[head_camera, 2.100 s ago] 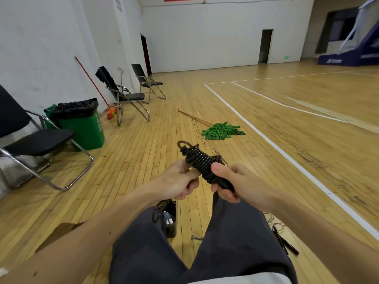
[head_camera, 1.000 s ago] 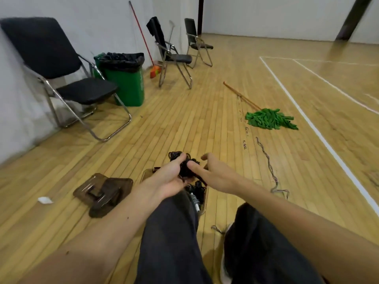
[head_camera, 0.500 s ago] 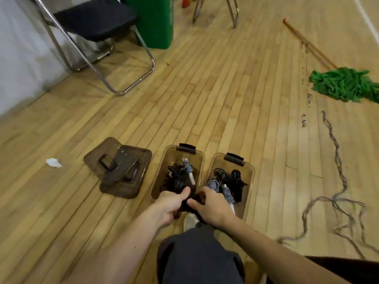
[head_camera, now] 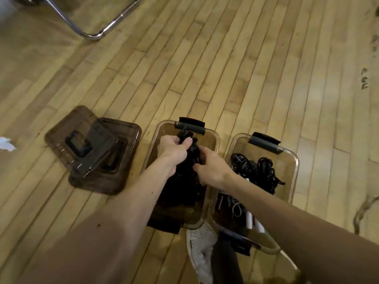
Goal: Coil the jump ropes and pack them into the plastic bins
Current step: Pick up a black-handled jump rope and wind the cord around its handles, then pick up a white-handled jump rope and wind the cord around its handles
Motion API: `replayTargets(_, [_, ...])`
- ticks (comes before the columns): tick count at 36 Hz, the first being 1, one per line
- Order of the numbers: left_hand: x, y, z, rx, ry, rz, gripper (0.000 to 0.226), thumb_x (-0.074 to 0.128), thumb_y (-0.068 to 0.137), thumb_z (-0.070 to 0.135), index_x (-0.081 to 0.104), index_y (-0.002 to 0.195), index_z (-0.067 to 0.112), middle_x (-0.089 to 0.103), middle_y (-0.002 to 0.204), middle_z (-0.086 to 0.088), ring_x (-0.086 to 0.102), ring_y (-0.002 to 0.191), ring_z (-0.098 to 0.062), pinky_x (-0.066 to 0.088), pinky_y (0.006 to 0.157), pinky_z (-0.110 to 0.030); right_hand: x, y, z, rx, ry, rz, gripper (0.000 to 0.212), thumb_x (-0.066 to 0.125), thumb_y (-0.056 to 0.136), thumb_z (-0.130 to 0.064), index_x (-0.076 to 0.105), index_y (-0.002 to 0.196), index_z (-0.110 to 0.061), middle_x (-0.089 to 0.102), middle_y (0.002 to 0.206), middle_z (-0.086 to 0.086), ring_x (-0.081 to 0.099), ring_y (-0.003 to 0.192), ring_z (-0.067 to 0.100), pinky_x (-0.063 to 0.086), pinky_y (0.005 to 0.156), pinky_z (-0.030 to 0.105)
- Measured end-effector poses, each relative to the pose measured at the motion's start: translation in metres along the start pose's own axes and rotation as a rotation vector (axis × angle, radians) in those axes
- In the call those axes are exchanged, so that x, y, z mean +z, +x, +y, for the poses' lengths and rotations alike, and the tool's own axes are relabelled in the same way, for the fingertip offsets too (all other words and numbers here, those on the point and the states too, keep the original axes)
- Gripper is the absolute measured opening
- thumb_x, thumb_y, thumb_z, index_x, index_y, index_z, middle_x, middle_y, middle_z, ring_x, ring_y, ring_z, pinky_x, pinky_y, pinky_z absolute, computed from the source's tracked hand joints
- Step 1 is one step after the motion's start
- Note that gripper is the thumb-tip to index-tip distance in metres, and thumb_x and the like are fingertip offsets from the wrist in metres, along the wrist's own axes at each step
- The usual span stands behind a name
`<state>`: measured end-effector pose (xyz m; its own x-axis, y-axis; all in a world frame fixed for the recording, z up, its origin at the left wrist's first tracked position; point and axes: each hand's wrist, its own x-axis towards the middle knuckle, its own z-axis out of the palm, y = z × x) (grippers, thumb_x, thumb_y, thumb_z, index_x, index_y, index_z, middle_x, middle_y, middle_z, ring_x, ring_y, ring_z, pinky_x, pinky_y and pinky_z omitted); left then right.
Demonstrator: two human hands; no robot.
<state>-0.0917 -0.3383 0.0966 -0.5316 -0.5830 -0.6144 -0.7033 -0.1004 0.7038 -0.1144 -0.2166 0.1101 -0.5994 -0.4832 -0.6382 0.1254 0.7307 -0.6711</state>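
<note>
Both hands meet over the left-hand translucent brown plastic bin, which stands on the pale wooden plank floor; the left hand has its fingers curled tightly round the far end of a coiled black jump rope, thumb pressed on top; the right hand grips the same bundle from the near right, its fingers bent in against the coil, though their tips are hidden behind it. The bundle sits low inside this bin, toward its far end, above a dark mass of other rope. Just beside it on the right stands a second translucent brown plastic bin; it holds loose black rope coils at the far end and white cylindrical handles at the near end. To the left of both bins lie two stacked brown plastic lids; a white scrap of paper lies further left. A white shoe shows near the bins; a chrome chair leg curves at the far left.
</note>
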Motion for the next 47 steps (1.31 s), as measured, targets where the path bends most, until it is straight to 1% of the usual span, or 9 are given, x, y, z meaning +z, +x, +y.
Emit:
replayTargets(4, [0.016,0.030,-0.019,-0.076,-0.021,0.078,0.014,0.070,0.093,0.026,0.067,0.095,0.012,0.069,0.103,-0.007,0.067,0.097,-0.026,0.056,0.089,-0.039,0.003,0.025,0.006,0.017,-0.068,-0.052,0.063,0.055,0.097,-0.014,0.033,0.156,-0.019,0.065,0.125,0.014,0.063,0.095,0.024,0.052,0.074,0.029])
replayTargets(11, [0.011,0.037,-0.028,-0.210,0.050,0.305,0.044,0.074,0.090,0.025,0.058,0.123,0.000,0.062,0.126,-0.018,0.061,0.113,-0.036,0.053,0.092,-0.044,0.007,0.025,0.008,0.042,-0.137,-0.136,0.043,0.058,0.101,-0.026,0.054,0.142,-0.013,0.060,0.134,0.008,0.059,0.119,0.023,0.047,0.089,0.026])
replayTargets(17, [0.010,-0.004,-0.001,0.043,0.472,0.331,0.046,0.071,0.092,0.024,0.054,0.127,0.000,0.052,0.135,-0.020,0.050,0.125,-0.036,0.046,0.097,-0.045,-0.052,-0.012,0.022,0.008,-0.086,-0.082,0.021,0.055,0.100,-0.016,0.075,0.095,-0.007,0.075,0.099,0.013,0.072,0.093,0.029,0.060,0.087,0.043])
replayTargets(19, [0.023,-0.028,0.016,0.251,0.548,0.311,0.041,0.067,0.094,0.020,0.050,0.128,0.006,0.044,0.138,-0.018,0.041,0.130,-0.035,0.039,0.103,-0.044,-0.085,-0.032,0.032,0.054,-0.100,-0.056,0.023,0.054,0.101,-0.012,0.073,0.101,0.000,0.076,0.098,0.018,0.075,0.087,0.030,0.061,0.085,0.043])
replayTargets(26, [0.141,-0.141,0.074,0.702,0.688,-0.410,0.008,0.058,0.099,0.024,0.056,0.107,0.022,0.057,0.102,0.000,0.055,0.090,-0.018,0.047,0.075,-0.033,-0.199,-0.142,0.100,0.257,-0.074,0.116,0.017,0.055,0.103,-0.014,0.067,0.112,-0.006,0.073,0.100,0.011,0.075,0.086,0.023,0.062,0.072,0.026])
replayTargets(31, [0.225,-0.205,0.040,0.730,0.996,-0.852,0.021,0.059,0.099,0.023,0.058,0.120,0.018,0.059,0.112,-0.002,0.058,0.102,-0.022,0.051,0.086,-0.036,-0.203,-0.202,0.185,0.402,-0.015,0.139,0.018,0.054,0.103,-0.012,0.066,0.115,-0.011,0.072,0.097,0.006,0.072,0.085,0.019,0.062,0.075,0.027])
replayTargets(37, [0.278,-0.227,-0.040,0.604,1.249,-1.040,0.018,0.056,0.100,0.020,0.065,0.112,0.012,0.066,0.110,-0.007,0.064,0.098,-0.024,0.056,0.085,-0.039,-0.164,-0.246,0.313,0.541,0.069,0.118,0.019,0.053,0.101,-0.010,0.068,0.112,-0.013,0.069,0.098,0.002,0.065,0.078,0.008,0.051,0.063,0.016])
replayTargets(42, [0.335,-0.236,-0.084,0.494,1.144,-1.073,0.015,0.051,0.102,0.018,0.065,0.101,0.012,0.067,0.100,-0.004,0.064,0.086,-0.017,0.052,0.073,-0.030,-0.135,-0.267,0.404,0.713,0.042,0.293,0.038,0.055,0.101,-0.020,0.054,0.138,-0.012,0.056,0.140,0.008,0.058,0.119,0.019,0.048,0.095,0.027])
replayTargets(47, [0.407,-0.265,-0.124,0.370,0.996,-1.175,0.018,0.048,0.102,0.018,0.064,0.108,0.014,0.067,0.105,-0.005,0.059,0.076,-0.017,0.045,0.062,-0.027,-0.126,-0.277,0.466,0.972,0.070,0.569,0.051,0.058,0.096,-0.014,0.038,0.141,-0.002,0.039,0.145,0.018,0.043,0.131,0.034,0.042,0.103,0.041])
